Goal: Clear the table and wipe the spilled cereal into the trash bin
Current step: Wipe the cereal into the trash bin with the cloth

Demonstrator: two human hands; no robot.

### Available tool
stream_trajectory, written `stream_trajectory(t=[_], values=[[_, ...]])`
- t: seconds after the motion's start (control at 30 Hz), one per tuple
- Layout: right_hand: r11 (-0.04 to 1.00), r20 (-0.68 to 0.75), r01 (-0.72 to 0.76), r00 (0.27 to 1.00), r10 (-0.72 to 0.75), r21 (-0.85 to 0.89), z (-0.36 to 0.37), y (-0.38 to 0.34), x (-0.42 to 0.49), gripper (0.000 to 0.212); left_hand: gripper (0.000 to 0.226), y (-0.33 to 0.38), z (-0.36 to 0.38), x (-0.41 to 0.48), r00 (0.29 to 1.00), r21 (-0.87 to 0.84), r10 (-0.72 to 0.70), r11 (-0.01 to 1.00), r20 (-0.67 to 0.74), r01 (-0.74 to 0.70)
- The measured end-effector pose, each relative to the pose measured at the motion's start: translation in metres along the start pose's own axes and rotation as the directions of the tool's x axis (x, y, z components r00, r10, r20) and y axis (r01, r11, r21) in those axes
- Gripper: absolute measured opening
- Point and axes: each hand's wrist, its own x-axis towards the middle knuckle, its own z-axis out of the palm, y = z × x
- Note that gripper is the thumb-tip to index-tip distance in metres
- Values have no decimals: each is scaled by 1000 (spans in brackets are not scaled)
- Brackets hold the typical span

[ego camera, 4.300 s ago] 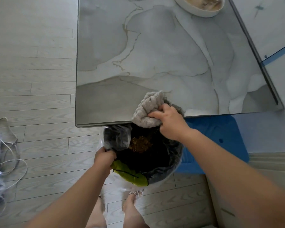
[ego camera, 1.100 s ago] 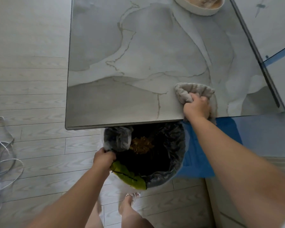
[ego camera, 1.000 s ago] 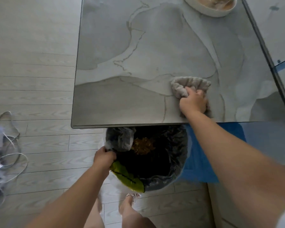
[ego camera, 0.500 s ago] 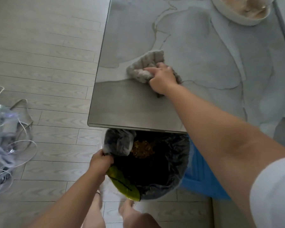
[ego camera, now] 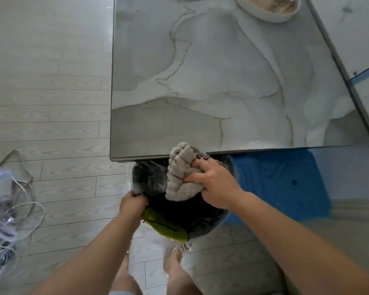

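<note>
A marble-patterned table (ego camera: pixel 211 67) fills the upper middle. Just below its near edge stands a trash bin (ego camera: pixel 213 220) lined with a black bag, a green leaf (ego camera: pixel 164 226) lying at its near rim. My left hand (ego camera: pixel 133 204) grips the bin's left rim and bag. My right hand (ego camera: pixel 216 184) holds a bunched grey cloth (ego camera: pixel 180 173) over the bin's opening, its top still touching the table edge. The cloth hides the bin's contents. A white bowl (ego camera: pixel 268 14) with food remains sits at the table's far right.
A blue seat (ego camera: pixel 285 182) stands to the right of the bin, under the table's corner. Tangled cords and clear plastic bags (ego camera: pixel 6 207) lie on the wooden floor at the left. My feet (ego camera: pixel 177 258) are just behind the bin.
My right hand has swept the cloth from the table's left middle back to the near edge and out over the bin. My left hand stays on the rim.
</note>
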Motion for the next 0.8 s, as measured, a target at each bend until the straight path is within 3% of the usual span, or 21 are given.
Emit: stream_trajectory(t=[0.07, 0.2, 0.4, 0.6, 0.73, 0.8], values=[[983, -132, -109, 983, 129, 149, 13, -7, -13, 47, 26, 1, 0, 1, 1000, 23, -9, 1000, 15, 9], [955, -196, -211, 948, 252, 207, 32, -31, -21, 50, 26, 8, -3, 2, 997, 86, 14, 996, 70, -20], [828, -308, -352, 806, 506, 437, 58, -65, -35, 53, 29, 14, -17, 14, 983, 229, 35, 970, 178, -76], [586, -252, -473, 596, 763, 658, 92, -87, -71, 52, 39, 7, -13, 18, 978, 419, 38, 900, 205, -123], [307, -156, -435, 350, 924, 846, 97, -68, -92, 44, 34, -6, 5, 10, 968, 494, 71, 849, 241, -185], [246, -113, -425, 315, 942, 871, 102, -59, -101, 41, 33, -15, 13, 8, 965, 510, 78, 837, 249, -199]])
